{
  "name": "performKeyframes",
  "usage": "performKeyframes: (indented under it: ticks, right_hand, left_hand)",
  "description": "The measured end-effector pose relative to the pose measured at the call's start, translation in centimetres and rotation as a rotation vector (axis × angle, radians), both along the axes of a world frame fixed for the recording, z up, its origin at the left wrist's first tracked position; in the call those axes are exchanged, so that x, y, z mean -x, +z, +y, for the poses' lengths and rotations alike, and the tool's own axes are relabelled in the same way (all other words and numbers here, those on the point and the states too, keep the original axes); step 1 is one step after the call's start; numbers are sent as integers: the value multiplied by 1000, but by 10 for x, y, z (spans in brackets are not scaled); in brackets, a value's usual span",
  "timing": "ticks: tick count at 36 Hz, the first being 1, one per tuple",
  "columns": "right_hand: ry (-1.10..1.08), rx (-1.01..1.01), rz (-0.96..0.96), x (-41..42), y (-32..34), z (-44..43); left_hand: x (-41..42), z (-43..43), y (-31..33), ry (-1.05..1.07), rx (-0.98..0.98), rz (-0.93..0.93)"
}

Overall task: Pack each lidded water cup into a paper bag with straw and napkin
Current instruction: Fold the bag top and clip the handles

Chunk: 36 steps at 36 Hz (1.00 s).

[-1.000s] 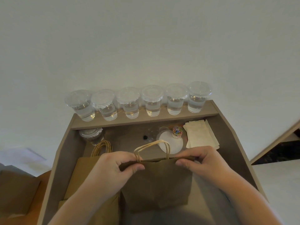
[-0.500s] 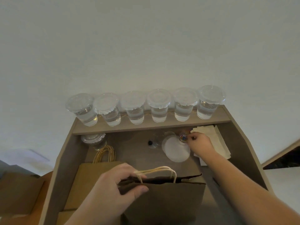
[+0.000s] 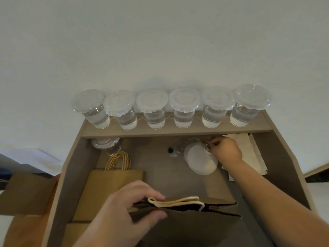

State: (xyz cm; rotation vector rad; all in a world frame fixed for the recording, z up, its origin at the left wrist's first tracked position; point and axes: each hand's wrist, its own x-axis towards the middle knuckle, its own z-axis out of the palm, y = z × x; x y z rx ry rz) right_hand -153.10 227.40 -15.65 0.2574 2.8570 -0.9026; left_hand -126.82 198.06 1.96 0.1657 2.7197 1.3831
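Several lidded cups of water (image 3: 184,109) stand in a row on the raised back shelf (image 3: 124,133). At the front, my left hand (image 3: 124,211) grips the top edge of an upright brown paper bag (image 3: 187,221) beside its white handles; the bag's mouth is slightly open. My right hand (image 3: 227,151) reaches to the back right, fingertips pinched at a small pot of colourful clips (image 3: 208,146). Whether they hold one I cannot tell. A stack of white napkins (image 3: 249,150) lies just right of that hand. No straw shows.
A flat stack of brown bags with handles (image 3: 114,184) lies at the left of the recessed counter. Clear lids (image 3: 106,145) sit in the back left corner. A white round disc (image 3: 199,161) and a small black-capped item (image 3: 171,150) lie mid-back. Side walls (image 3: 288,166) bound the counter.
My right hand let go of the bag's rim and reached back to the clip pot by the napkins. My left hand keeps holding the bag, which now stands lower in view.
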Motion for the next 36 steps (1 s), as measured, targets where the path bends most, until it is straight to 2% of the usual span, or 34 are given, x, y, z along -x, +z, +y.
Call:
performKeyframes:
  ticks: [11, 14, 17, 22, 25, 28, 31, 36]
  right_hand:
    - [-56, 73, 50, -8, 9, -1]
    - [-74, 162, 83, -27, 22, 6]
    - [-47, 308, 99, -66, 46, 15]
    - [49, 493, 121, -132, 104, 11]
    - [83, 508, 150, -155, 139, 4]
    - [133, 514, 185, -171, 171, -1]
    - [176, 500, 251, -185, 195, -5]
    - [292, 629, 314, -215, 229, -22]
  left_hand:
    - [-1, 4, 3, 3, 35, -2]
    - [-3, 1, 7, -27, 61, -38]
    - [-6, -3, 15, -101, 56, -78]
    - [-4, -12, 27, -48, -44, -79]
    - [-1, -7, 30, 17, -128, -64]
    - [5, 2, 33, 75, -59, 39]
    - [12, 13, 40, 62, -17, 93]
    - [17, 26, 51, -7, -64, 154]
